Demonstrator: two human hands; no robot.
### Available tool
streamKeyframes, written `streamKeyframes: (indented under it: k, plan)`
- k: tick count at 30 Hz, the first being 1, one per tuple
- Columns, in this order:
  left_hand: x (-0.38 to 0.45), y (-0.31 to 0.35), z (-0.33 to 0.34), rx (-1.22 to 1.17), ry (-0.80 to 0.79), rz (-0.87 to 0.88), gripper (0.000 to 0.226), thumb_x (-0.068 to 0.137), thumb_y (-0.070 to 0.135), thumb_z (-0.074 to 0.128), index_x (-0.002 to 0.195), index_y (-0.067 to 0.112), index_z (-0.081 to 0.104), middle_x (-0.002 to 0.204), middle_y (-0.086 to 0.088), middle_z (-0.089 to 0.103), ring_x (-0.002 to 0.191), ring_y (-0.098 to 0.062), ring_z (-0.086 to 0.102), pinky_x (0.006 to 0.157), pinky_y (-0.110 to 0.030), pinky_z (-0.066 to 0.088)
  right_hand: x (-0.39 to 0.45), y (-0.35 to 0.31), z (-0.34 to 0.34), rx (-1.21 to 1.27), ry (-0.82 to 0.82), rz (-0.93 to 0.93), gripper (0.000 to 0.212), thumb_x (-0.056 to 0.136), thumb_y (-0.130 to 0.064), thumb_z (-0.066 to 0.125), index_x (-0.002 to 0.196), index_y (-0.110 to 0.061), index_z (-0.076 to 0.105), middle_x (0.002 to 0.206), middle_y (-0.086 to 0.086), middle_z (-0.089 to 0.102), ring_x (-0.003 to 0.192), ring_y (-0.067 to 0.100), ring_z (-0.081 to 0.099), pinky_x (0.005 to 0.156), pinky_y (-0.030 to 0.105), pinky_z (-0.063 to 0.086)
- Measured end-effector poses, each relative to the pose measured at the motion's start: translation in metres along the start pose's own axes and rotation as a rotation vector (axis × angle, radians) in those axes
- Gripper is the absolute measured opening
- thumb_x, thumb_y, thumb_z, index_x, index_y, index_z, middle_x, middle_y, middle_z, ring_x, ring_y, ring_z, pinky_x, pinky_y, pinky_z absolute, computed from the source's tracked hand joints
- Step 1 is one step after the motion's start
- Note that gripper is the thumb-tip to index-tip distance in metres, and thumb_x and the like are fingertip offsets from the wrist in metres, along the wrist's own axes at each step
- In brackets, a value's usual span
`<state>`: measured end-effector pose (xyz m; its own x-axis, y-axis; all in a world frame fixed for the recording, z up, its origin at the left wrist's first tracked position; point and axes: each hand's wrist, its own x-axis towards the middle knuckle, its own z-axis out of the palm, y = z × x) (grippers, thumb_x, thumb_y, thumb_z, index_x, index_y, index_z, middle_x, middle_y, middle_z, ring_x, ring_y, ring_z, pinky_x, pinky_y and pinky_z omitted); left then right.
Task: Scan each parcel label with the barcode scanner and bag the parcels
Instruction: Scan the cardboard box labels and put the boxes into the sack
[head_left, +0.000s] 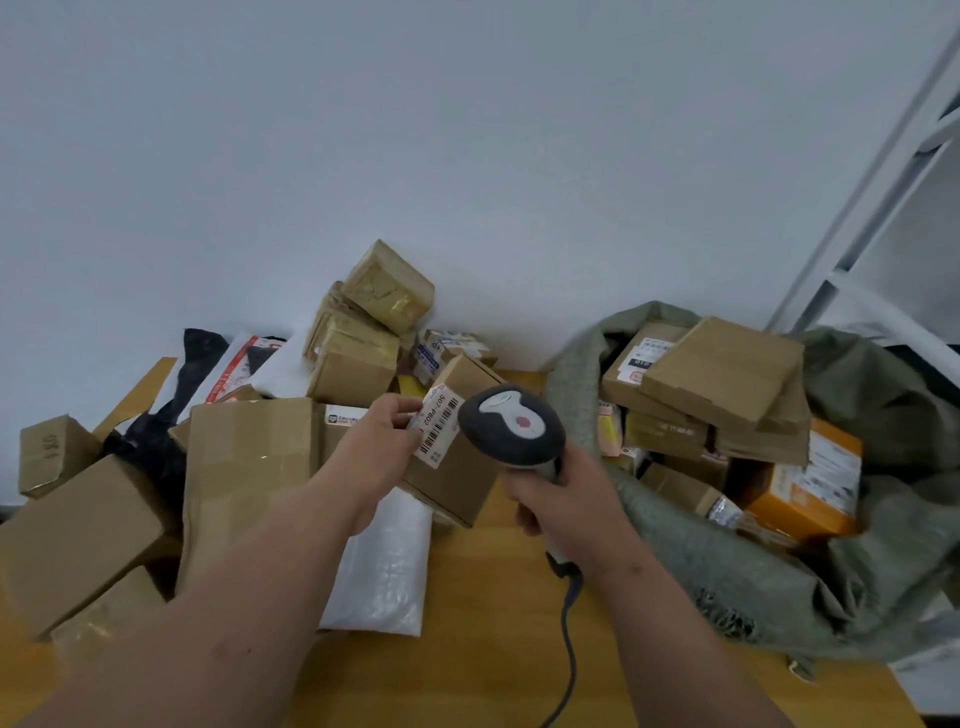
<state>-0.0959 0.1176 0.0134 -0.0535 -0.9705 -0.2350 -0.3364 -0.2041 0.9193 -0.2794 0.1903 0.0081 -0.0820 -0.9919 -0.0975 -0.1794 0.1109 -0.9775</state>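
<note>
My left hand (382, 441) grips a small brown cardboard parcel (460, 478) held above the table, its white barcode label (439, 425) facing up. My right hand (563, 501) grips the handle of a grey and white barcode scanner (511, 423), whose head sits right beside the label. The scanner's dark cable (569, 639) runs down toward me. At the right, an open grey-green woven bag (727, 566) lies on the table and holds several boxes (722, 371).
A heap of brown boxes (249, 462), taped parcels (387, 288) and poly mailers fills the left and back of the wooden table (483, 623). A white bubble mailer (384, 566) lies under my left forearm. A white metal rack (883, 208) stands at the far right.
</note>
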Motion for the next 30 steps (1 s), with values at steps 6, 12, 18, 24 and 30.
streamKeyframes:
  k: [6,12,18,24,30]
  plan:
    - [0.01,0.017,0.028,-0.215,-0.008,-0.016,0.028,0.099,0.009,0.052,0.125,0.02,0.05,0.119,-0.008,0.062,0.106,-0.024,0.063,0.097,-0.047,0.051,0.004,0.012,-0.02,0.191,0.273,0.067,0.044,0.093,-0.028,0.069,0.132,-0.033,0.05,0.104,-0.005,0.069,0.08,0.006,0.071,0.068,0.026,0.061]
    - [0.021,0.042,0.059,-0.218,-0.143,0.05,0.024,0.097,0.018,0.057,0.119,0.022,0.049,0.114,-0.004,0.062,0.105,-0.024,0.063,0.093,-0.048,0.054,-0.003,0.02,-0.031,0.344,0.432,0.122,0.054,0.092,-0.03,0.07,0.139,-0.036,0.044,0.116,-0.003,0.066,0.096,0.018,0.071,0.081,0.038,0.061]
    - [0.019,0.058,0.096,-0.092,-0.277,0.142,0.014,0.098,0.025,0.056,0.109,0.021,0.05,0.108,-0.003,0.061,0.098,-0.018,0.062,0.082,-0.038,0.057,-0.013,0.037,-0.047,0.356,0.604,0.1,0.059,0.085,-0.023,0.077,0.134,-0.03,0.045,0.111,0.009,0.071,0.1,0.032,0.07,0.07,0.036,0.059]
    - [0.008,0.069,0.128,0.008,-0.452,0.257,0.016,0.099,0.023,0.054,0.114,0.025,0.05,0.113,0.004,0.063,0.1,-0.01,0.062,0.083,-0.028,0.055,-0.028,0.049,-0.069,0.421,0.878,0.031,0.056,0.088,-0.009,0.072,0.136,-0.023,0.046,0.106,0.008,0.071,0.089,0.023,0.073,0.072,0.036,0.057]
    - [0.004,0.087,0.16,0.139,-0.534,0.363,0.027,0.099,0.025,0.055,0.125,0.031,0.052,0.108,0.02,0.055,0.103,-0.005,0.058,0.091,-0.026,0.049,-0.024,0.055,-0.13,0.425,1.126,0.011,0.064,0.079,-0.024,0.077,0.136,-0.02,0.049,0.118,0.012,0.067,0.1,0.03,0.069,0.071,0.039,0.059]
